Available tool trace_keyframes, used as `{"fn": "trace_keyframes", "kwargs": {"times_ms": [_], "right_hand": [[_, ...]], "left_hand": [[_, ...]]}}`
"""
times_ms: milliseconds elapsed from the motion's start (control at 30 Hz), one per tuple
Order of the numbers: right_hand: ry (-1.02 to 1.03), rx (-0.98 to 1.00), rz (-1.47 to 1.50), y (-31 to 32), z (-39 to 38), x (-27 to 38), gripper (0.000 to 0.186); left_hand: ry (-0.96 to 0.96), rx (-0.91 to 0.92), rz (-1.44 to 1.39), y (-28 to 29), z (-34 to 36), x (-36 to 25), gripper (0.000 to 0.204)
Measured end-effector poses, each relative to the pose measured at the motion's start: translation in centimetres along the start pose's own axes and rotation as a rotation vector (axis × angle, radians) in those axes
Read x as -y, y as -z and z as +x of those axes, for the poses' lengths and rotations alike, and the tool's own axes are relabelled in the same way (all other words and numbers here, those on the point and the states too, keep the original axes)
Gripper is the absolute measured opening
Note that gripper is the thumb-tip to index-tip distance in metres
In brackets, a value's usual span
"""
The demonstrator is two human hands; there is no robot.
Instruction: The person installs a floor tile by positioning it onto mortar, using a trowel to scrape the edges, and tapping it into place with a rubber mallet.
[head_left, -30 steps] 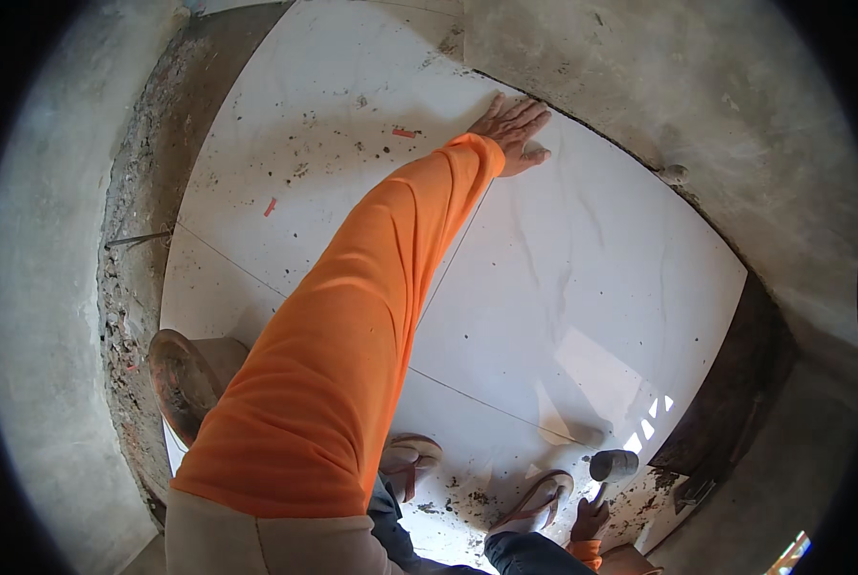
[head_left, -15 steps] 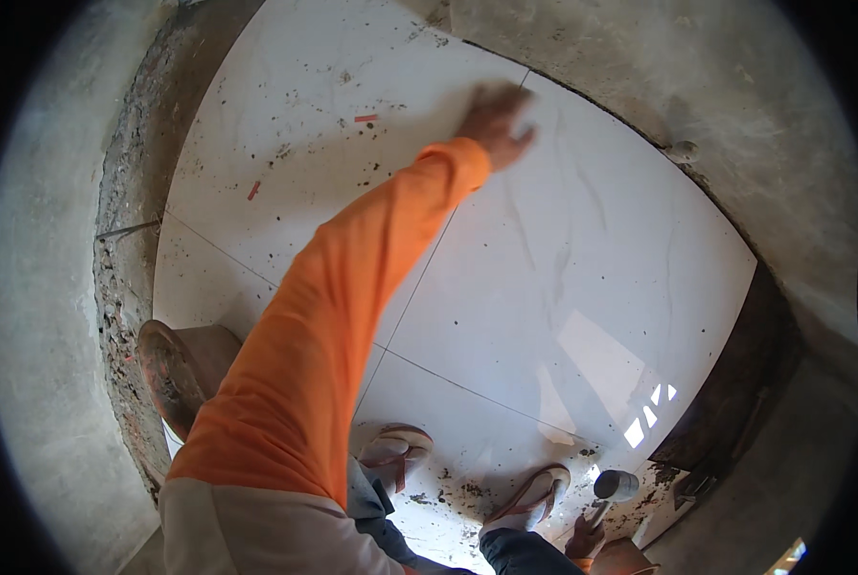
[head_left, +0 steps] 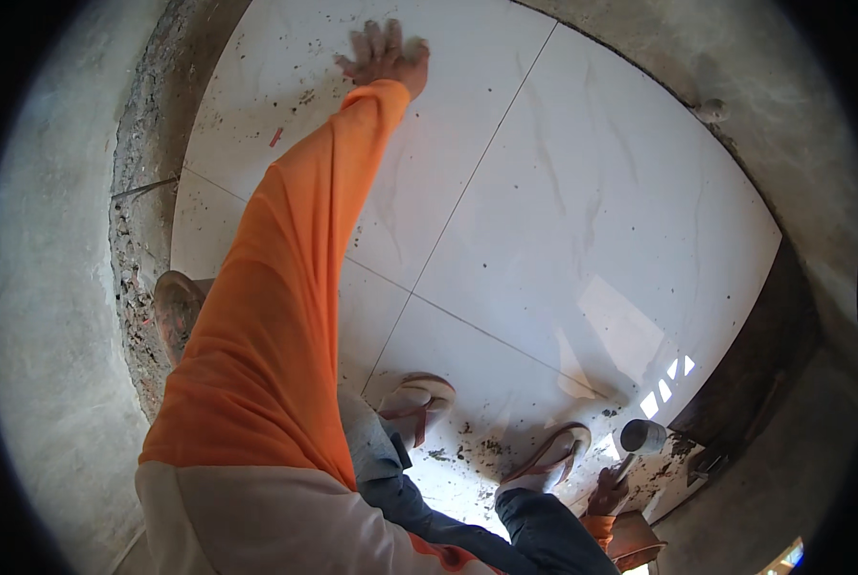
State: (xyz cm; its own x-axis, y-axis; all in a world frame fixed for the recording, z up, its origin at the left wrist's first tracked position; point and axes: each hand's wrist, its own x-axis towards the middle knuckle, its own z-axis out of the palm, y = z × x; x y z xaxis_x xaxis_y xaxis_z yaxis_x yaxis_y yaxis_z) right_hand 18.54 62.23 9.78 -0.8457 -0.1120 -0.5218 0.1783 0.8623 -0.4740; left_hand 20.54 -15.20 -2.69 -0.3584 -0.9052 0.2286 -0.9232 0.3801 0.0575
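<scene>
My left hand [head_left: 387, 65] rests with fingers spread on the white veined tiles [head_left: 592, 172] in the upper left, among scattered dirt specks, with the orange sleeve reaching up to it. A small red plastic piece [head_left: 275, 137] lies below and left of that hand. My right hand [head_left: 609, 494], low on the right, is closed round the handle of a mallet with a grey cylindrical head [head_left: 643, 437], held beside my right foot in a sandal [head_left: 553, 450].
Rough concrete walls [head_left: 50, 287] curve around the tiles. A rusty metal pan [head_left: 175, 307] is partly behind my left arm; another container [head_left: 638, 542] stands by my right hand. A dark gap [head_left: 735, 355] borders the tiles on the right. My left sandalled foot [head_left: 414, 402] is below.
My left hand has moved leftward and farther up the tiles from the seam near the top edge, its fingers now spread. The view has shifted a little; my right hand still holds the mallet.
</scene>
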Motion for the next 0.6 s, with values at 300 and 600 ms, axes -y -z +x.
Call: {"fn": "trace_keyframes", "kwargs": {"times_ms": [300, 600], "right_hand": [[-0.064, 0.014, 0.128, -0.3, 1.2, -1.3, 0.038], [0.108, -0.089, 0.124, -0.9, -0.4, 1.8, 0.031]], "left_hand": [[-1.173, 0.564, -0.468, 9.6, -24.0, -1.0, 0.064], [-1.150, 0.780, -1.165, 15.0, -38.3, -1.0, 0.053]]}}
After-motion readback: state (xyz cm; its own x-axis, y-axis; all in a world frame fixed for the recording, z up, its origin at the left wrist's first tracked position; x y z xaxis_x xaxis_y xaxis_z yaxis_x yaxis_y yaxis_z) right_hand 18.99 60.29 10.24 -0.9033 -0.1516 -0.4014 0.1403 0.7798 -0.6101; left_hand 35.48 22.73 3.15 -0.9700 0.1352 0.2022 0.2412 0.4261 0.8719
